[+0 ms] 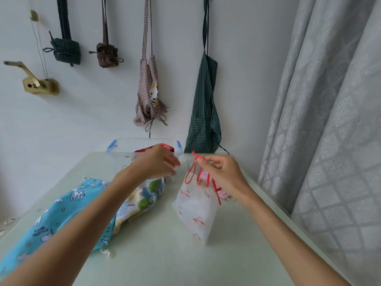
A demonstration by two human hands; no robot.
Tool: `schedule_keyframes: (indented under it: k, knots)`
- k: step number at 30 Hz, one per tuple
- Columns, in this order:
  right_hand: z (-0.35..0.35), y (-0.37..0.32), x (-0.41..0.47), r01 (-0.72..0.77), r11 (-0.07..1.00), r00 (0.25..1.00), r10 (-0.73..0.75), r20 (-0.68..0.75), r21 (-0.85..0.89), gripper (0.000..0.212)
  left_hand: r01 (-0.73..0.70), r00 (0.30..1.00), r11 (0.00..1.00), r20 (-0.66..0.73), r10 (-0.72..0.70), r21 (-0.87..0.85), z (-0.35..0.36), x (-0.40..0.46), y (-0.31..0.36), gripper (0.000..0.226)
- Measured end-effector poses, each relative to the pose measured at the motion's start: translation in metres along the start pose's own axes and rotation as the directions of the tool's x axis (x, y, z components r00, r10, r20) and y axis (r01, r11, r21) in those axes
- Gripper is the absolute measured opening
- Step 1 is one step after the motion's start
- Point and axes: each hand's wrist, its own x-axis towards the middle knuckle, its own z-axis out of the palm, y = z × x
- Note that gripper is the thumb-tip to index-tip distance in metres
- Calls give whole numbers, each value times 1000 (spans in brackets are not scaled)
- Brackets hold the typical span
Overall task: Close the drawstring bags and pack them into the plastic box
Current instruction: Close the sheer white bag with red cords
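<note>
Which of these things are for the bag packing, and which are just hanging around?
For the job:
flamingo bag with its red cord, pinched by the right hand
blue bag
tree bag
plastic box, a red bag already inside
left hand

Just around:
checked apron
green apron
two bundles on the wall
curtain

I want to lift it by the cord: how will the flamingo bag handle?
Probably floppy: the flamingo bag sags below the red cord pinched by the right hand. Likely light, since thin cord carries it. It may swing.
</note>
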Motion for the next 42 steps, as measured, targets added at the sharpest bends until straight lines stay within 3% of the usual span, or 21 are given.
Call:
schedule_keyframes:
  k: [3, 9, 12, 16, 19, 24, 29, 35, 39, 42]
  knots:
    - [4, -3, 1, 41, 999, 999, -41, 8, 18, 12, -62, 987, 983, 134, 86, -175, 16, 0, 11, 27]
    - [-3, -9, 9, 57, 998, 997, -58, 56, 30, 24, -161, 986, 966, -73, 149, -203, 44, 19, 21, 22]
    - [-4, -1, 34, 9, 1000, 1000, -9, 20, 4, 31, -90, 988, 939, -151, 41, -331, 43, 35, 15, 24]
    - [-1, -3, 75, -47, 999, 999, 47, 5, -23, 23, -32, 985, 864, -161, -57, -502, 24, 63, 9, 29]
    - [4, -14, 105, -38, 999, 998, 37, 51, 17, 23, -73, 972, 923, -233, -18, -378, 6, 89, 8, 30]
    - [9, -26, 126, -11, 1000, 997, 8, 83, 28, 28, -77, 972, 974, -235, 25, -215, -7, 114, 6, 23]
    - [15, 5, 116, 6, 996, 1000, -8, 13, 85, 24, -196, 963, 931, -241, 124, -306, 16, 107, -15, 24]
    - [34, 41, 87, -97, 975, 995, 96, 13, 202, 21, -221, 966, 830, -234, 113, -513, 65, 85, -37, 22]
    - [42, 60, 73, -153, 939, 986, 167, -21, 308, 23, -99, 995, 565, -95, 37, -819, 73, 75, -38, 21]
    - [39, 72, 64, -186, 922, 982, 185, 38, 338, 31, -56, 997, 408, -71, -21, -911, 69, 75, -48, 24]
